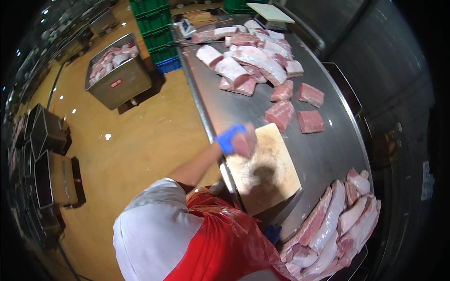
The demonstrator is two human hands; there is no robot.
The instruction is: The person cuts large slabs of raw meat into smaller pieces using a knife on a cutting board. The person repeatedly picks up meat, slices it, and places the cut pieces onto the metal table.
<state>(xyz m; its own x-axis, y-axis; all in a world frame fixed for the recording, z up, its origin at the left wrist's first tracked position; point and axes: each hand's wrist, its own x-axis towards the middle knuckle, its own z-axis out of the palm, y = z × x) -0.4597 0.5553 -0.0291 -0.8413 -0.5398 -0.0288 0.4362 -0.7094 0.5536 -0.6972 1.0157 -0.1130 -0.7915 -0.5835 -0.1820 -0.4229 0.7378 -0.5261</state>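
Note:
My left hand, in a blue glove, reaches over the left edge of a pale cutting board. It is closed on a small pink piece of meat, smeared by motion. A dark shadow falls across the stained board. At the board's near end, my right hand shows only as a bit of dark blue glove beside my red apron; its fingers are mostly hidden, and whether it holds anything does not show. Long slabs of pork lie close to it. Beyond the board sit several cut pork blocks.
The steel table carries a large heap of pork at its far end, near a white board. Left of it stand stacked green crates and a steel meat bin. More steel bins line the far left.

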